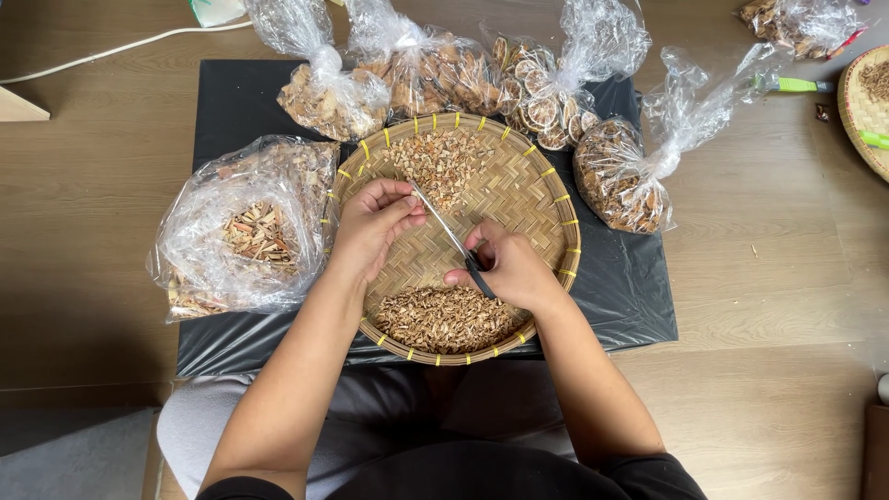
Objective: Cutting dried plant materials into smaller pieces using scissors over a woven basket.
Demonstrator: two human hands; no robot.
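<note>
A round woven bamboo tray (546,199) with yellow ties on its rim lies on a black sheet (630,296). It holds a pile of orange-brown chopped bits (443,165) at the far side and a pile of brown cut pieces (446,319) at the near side. My right hand (509,268) grips black-handled scissors (451,236) whose blades point up-left over the tray. My left hand (373,224) is pinched at the blade tips; what it holds is too small to tell.
An open clear bag of dried sticks (245,231) lies left of the tray. Several tied clear bags of dried material (324,93) and dried citrus slices (542,102) line the back. Another bag (622,176) lies at right. A second woven tray (866,106) sits at far right.
</note>
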